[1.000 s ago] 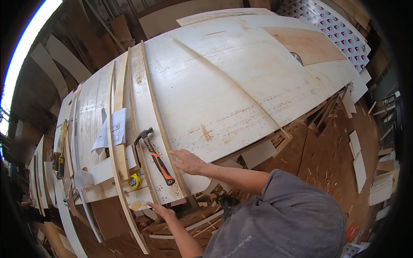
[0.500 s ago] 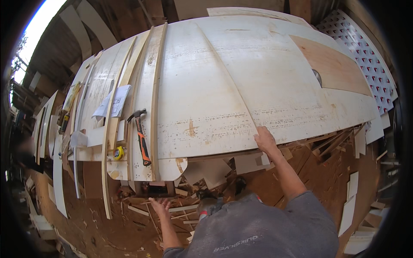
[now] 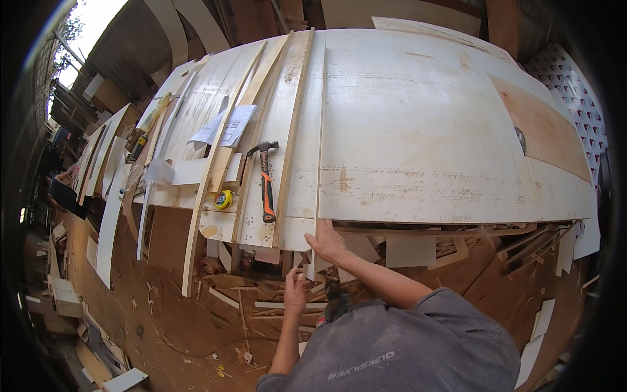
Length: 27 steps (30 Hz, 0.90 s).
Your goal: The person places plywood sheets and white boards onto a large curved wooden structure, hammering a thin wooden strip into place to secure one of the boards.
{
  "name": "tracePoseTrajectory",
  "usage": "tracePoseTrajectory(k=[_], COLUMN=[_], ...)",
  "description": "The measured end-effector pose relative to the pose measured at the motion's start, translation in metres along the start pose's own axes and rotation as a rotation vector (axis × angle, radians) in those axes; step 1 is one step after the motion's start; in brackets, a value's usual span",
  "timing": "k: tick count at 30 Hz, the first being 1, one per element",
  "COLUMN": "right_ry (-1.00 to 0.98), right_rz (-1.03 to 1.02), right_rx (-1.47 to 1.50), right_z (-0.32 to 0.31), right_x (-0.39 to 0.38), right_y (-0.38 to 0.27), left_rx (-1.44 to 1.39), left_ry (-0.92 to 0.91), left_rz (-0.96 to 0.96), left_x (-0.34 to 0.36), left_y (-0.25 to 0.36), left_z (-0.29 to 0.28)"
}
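Observation:
A long thin wooden strip (image 3: 321, 137) lies across the white worktop (image 3: 418, 144), its near end sticking out past the front edge. My right hand (image 3: 328, 243) grips this strip at the edge. Just left of the strip's near end, below the worktop, my left hand (image 3: 296, 289) is raised with its fingers curled. What it holds, if anything, I cannot make out. Left of the strip, a thicker wooden batten (image 3: 295, 130) runs nearly alongside. Beyond that batten lie a claw hammer (image 3: 266, 183) with an orange and black handle and a yellow tape measure (image 3: 223, 199).
More battens (image 3: 222, 150) and paper sheets (image 3: 234, 126) cover the worktop's left side. A brown wooden panel (image 3: 542, 124) lies at the right, a circular blade (image 3: 520, 140) at its edge. Wood offcuts (image 3: 223, 298) litter the floor. Further left, a person (image 3: 65, 173) is partly visible.
The strip has swung from a slant to nearly parallel with the battens. My right hand moved left with it; my left hand rose toward its near end. The view shifted left.

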State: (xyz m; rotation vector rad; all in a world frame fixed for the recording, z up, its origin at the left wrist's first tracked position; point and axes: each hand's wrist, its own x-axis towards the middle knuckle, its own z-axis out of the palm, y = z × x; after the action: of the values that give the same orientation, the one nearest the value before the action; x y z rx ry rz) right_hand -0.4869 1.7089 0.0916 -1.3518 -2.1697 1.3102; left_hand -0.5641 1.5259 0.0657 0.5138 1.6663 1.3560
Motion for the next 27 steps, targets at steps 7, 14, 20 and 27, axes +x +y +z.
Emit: tracePoseTrajectory(k=[7,14,20,27], right_ry=[-0.090,-0.206,-0.011,0.441], right_rz=[-0.076,-0.153,0.174,0.909], right_rx=[-0.039,0.049,0.117,0.222], right_z=[0.042,0.003,-0.062,-0.126], right_x=[0.063,-0.003,-0.161,-0.412], right_y=[-0.027,0.017,0.191,0.410], left_rx=[0.000,-0.049,0.422,0.790], left_ry=[0.151,0.172,0.300,0.246], left_rz=[0.088,0.104,0.256,0.177], left_x=[0.051,0.061,0.061,0.048], left_y=[0.000,-0.005,-0.018,-0.076], left_z=[-0.022,-0.009,0.004,0.106])
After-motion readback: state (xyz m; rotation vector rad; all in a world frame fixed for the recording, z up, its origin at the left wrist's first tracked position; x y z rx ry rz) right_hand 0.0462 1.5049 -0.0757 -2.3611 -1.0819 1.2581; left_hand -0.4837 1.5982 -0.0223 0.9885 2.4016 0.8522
